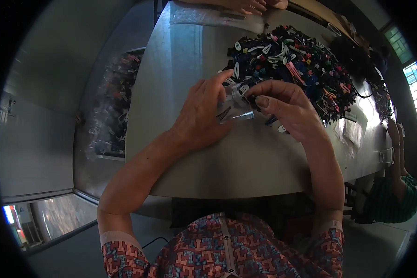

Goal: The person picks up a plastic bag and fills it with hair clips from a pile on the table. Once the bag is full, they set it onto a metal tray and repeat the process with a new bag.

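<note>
My left hand (200, 105) is closed on the side of a small clear plastic bag (238, 112), its index finger reaching over the top. A dark, slim hair clip shows through the clear plastic. On the bag's other side, my right hand (289, 109) pinches a small dark piece (252, 99) between thumb and forefinger, close to the bag's opening. Its exact kind is too small and shaded to tell. Just beyond both hands rises a big heap of mixed hair clips (306, 69), mostly black, with white, pink and coloured ones among them.
Flat plastic bags (213, 19) lie at the table's far side, near another person's hands (245, 5). More clear bags (350, 134) are to the right, where a co-worker's arm (396, 148) reaches in. A plastic-covered load of clips (116, 102) stands left of the table (204, 171).
</note>
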`<action>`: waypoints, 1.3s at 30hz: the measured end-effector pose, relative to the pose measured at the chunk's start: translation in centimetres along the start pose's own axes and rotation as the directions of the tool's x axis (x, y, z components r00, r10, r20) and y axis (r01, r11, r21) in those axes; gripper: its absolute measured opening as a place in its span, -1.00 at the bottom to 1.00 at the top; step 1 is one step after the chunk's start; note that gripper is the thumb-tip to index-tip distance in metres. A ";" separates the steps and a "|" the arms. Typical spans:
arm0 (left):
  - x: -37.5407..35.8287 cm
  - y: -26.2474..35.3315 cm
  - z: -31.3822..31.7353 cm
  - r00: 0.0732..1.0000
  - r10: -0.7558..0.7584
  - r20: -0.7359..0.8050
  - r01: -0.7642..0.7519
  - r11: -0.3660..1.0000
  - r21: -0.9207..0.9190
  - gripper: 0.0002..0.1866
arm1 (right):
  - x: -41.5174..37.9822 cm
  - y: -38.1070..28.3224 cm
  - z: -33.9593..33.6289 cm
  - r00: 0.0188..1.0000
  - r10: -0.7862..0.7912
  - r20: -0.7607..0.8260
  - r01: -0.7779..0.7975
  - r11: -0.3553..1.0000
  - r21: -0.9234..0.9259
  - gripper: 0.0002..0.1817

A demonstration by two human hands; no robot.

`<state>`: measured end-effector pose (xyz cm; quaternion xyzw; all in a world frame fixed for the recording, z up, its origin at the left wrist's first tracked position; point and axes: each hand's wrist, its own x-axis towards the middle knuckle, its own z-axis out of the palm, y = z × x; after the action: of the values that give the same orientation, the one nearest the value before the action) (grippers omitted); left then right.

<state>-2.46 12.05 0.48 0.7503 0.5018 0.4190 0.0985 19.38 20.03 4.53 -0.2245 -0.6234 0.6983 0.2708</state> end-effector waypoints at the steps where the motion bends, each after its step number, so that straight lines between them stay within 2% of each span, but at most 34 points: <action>1: 0.0 0.1 -0.1 1.000 0.002 0.015 -0.002 1.000 -0.009 -0.02 | 0.0 0.0 0.1 1.000 0.000 0.000 0.000 1.000 0.001 -0.68; 6: 0.0 0.4 -0.3 0.998 0.039 0.042 -0.040 0.999 0.024 0.02 | -0.3 -0.5 0.8 0.991 0.121 0.063 -0.124 0.992 0.033 -0.64; 10: -0.1 0.3 0.0 0.996 0.056 0.062 -0.057 0.998 0.022 0.01 | -0.3 -0.1 0.9 0.988 0.136 0.073 -0.139 0.990 0.031 -0.67; 12: -0.2 0.3 0.1 0.996 0.065 0.059 -0.067 0.997 0.031 0.00 | -0.3 0.1 1.6 0.996 0.084 -0.013 -0.085 0.994 -0.066 -0.72; 19: -0.1 0.3 0.3 0.995 0.091 0.030 -0.091 0.996 0.016 -0.03 | -0.4 0.6 3.6 0.994 -0.068 -0.088 0.039 0.953 -0.301 -0.73; 21: -0.1 0.3 0.3 0.996 0.091 0.028 -0.091 0.996 0.011 -0.03 | -0.4 0.8 3.7 0.981 -0.156 -0.114 0.062 0.813 -0.579 -0.71; 22: -0.1 0.2 0.4 0.995 0.095 0.026 -0.096 0.995 0.025 -0.03 | -0.5 0.8 3.9 0.981 -0.156 -0.114 0.062 0.813 -0.579 -0.71; 24: -0.1 0.1 0.3 0.995 0.099 0.024 -0.100 0.994 0.038 -0.04 | -0.5 0.7 4.3 0.951 -0.300 -0.077 0.184 0.747 -0.639 -0.72; 25: -0.1 0.1 0.2 0.997 0.076 0.024 -0.077 0.997 0.014 -0.04 | -0.4 0.8 4.2 0.951 -0.300 -0.076 0.184 0.747 -0.639 -0.72; 28: 0.0 0.1 -0.1 1.000 0.021 0.023 -0.021 1.000 -0.012 -0.05 | -0.1 1.1 3.1 0.920 -0.360 -0.151 0.217 0.794 -0.568 -0.77; 30: 0.1 -0.1 -0.4 1.000 -0.010 0.019 0.010 1.000 -0.014 -0.06 | 0.4 0.9 1.4 0.900 -0.330 -0.283 0.136 0.833 -0.536 -0.81; 31: 0.2 -0.2 -0.5 0.998 -0.059 0.032 0.060 0.998 -0.022 -0.10 | 0.4 0.8 0.9 0.888 -0.346 -0.302 0.095 0.782 -0.616 -0.85; 32: 0.2 -0.3 -0.6 0.993 -0.107 0.045 0.109 0.994 -0.029 -0.14 | 0.4 0.7 0.4 0.888 -0.347 -0.301 0.096 0.781 -0.617 -0.85; 34: 0.3 -0.5 -0.6 0.995 -0.099 0.020 0.100 0.995 -0.026 -0.16 | 0.2 0.6 -0.1 0.935 -0.206 -0.288 -0.111 0.600 -0.792 -0.82; 35: 0.3 -0.6 -0.5 0.996 -0.092 -0.005 0.092 0.995 -0.024 -0.18 | 0.2 0.7 0.0 0.936 -0.206 -0.287 -0.111 0.600 -0.792 -0.82; 37: 0.3 -1.0 -0.3 0.996 -0.093 -0.015 0.092 0.995 -0.047 -0.14 | 0.0 1.1 0.3 0.970 -0.221 -0.099 -0.020 0.334 -0.942 -0.76; 39: 0.3 -1.1 -0.2 0.995 -0.092 -0.023 0.090 0.993 -0.072 -0.10 | 0.0 1.2 0.7 0.970 -0.222 -0.097 -0.021 0.324 -0.946 -0.75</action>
<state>-3.30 12.73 0.11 0.7170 0.5216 0.4415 0.1373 18.80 19.37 3.45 -0.3720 -0.8922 0.1627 0.1978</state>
